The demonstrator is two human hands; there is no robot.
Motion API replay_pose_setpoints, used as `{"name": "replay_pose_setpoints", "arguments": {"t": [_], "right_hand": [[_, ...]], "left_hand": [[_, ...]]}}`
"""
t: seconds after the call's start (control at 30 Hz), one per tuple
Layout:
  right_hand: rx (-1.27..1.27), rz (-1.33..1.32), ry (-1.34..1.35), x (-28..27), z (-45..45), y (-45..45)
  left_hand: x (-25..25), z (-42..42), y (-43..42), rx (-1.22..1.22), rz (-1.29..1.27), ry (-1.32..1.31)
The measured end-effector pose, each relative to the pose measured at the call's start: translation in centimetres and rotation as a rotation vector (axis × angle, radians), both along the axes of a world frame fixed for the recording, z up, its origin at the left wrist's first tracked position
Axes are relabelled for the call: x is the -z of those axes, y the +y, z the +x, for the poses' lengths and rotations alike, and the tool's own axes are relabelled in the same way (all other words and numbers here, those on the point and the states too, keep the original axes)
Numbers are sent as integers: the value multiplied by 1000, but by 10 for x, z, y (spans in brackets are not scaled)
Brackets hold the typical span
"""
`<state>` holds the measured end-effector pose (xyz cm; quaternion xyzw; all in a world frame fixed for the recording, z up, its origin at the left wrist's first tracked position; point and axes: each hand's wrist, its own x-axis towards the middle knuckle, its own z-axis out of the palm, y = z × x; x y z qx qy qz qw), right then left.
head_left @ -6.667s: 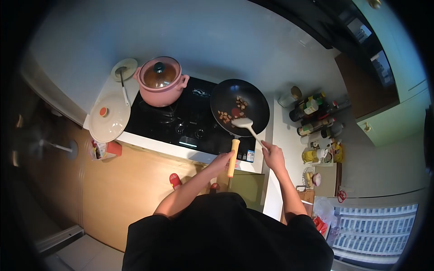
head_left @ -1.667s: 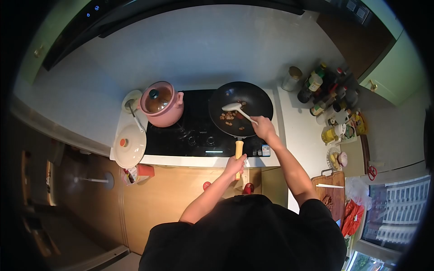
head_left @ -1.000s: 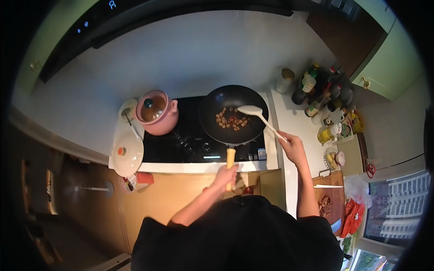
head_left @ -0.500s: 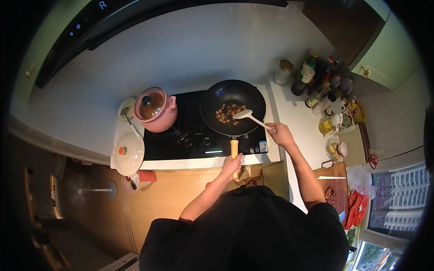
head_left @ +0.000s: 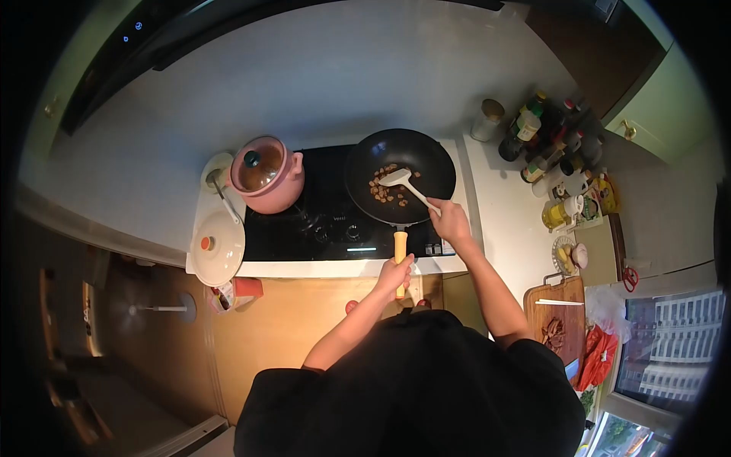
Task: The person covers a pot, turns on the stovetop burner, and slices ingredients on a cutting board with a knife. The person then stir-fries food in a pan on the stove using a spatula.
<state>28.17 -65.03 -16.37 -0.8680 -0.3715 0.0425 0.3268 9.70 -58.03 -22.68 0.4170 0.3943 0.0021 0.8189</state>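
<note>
A black wok point(head_left: 430, 164) sits on the right side of the black cooktop point(head_left: 304, 236). Small browned food pieces point(head_left: 381, 190) lie in the bottom of it. My left hand point(head_left: 394, 276) is wrapped round the wok's yellow handle point(head_left: 400, 242). With my right hand point(head_left: 451, 221) I grip a white spatula point(head_left: 417, 194) by its shaft, the hand being just past the wok's lower right rim. The spatula's blade is among the food pieces, covering some of them.
To the left stands a pink lidded pot point(head_left: 274, 194), beside a cream lid point(head_left: 221, 255) and a ladle point(head_left: 227, 202). Several bottles point(head_left: 521, 133) and a jar point(head_left: 487, 122) line the right counter. A cutting board point(head_left: 548, 305) with chopsticks point(head_left: 560, 302) and sliced meat is at lower right.
My right hand has moved left and slightly up, closer to the wok. The spatula blade has shifted left and up over the food pieces. My left hand stays on the handle.
</note>
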Motion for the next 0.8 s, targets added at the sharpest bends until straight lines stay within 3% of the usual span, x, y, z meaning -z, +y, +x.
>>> {"name": "replay_pose_setpoints", "arguments": {"t": [0.17, 0.23, 0.27, 0.37, 0.5, 0.8], "right_hand": [[-21, -84, 32, 1, -9, -5], [-37, -62, -72, -5, -12, -26], [-31, -12, 34, -8, -11, -33], [-80, 10, 8, -9, -8, -49], [-72, -174, 34, -32, -6, -63], [-36, -32, 10, -2, 2, -42]], "left_hand": [[2, -1, -2, 0, -9, -11], [-6, 1, -1, -10, 15, 12], [-5, -1, 0, -2, 6, 0], [-3, -2, -1, 22, -10, -14], [-5, -3, 1, 18, -5, -6], [-1, 0, 2, 8, -4, -18]]}}
